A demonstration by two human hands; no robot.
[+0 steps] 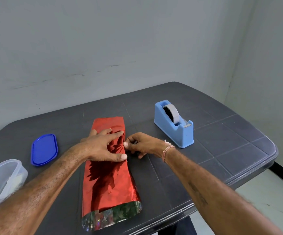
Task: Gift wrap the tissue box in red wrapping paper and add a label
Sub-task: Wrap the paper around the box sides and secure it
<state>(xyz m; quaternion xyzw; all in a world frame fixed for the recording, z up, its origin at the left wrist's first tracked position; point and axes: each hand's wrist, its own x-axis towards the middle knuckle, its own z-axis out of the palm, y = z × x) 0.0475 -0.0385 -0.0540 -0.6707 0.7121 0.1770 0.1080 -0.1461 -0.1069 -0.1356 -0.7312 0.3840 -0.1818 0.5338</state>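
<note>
Shiny red wrapping paper [110, 182] is wrapped lengthwise round the tissue box, which is hidden inside; the paper's near end stands open and shows its silvery inner side. My left hand [101, 146] lies spread on top of the wrapped box, fingers straight, pressing the paper down near its right edge. My right hand [137, 146] sits just right of the box, thumb and fingers pinched together at the paper's right edge. What the fingers pinch is too small to make out. No label is visible.
A light blue tape dispenser [176, 124] with a roll of tape stands at the right back. A blue oval lid [44, 150] lies left of the box. A clear plastic container [2, 178] sits at the far left edge. The dark table [222, 146] ends close on the right and front.
</note>
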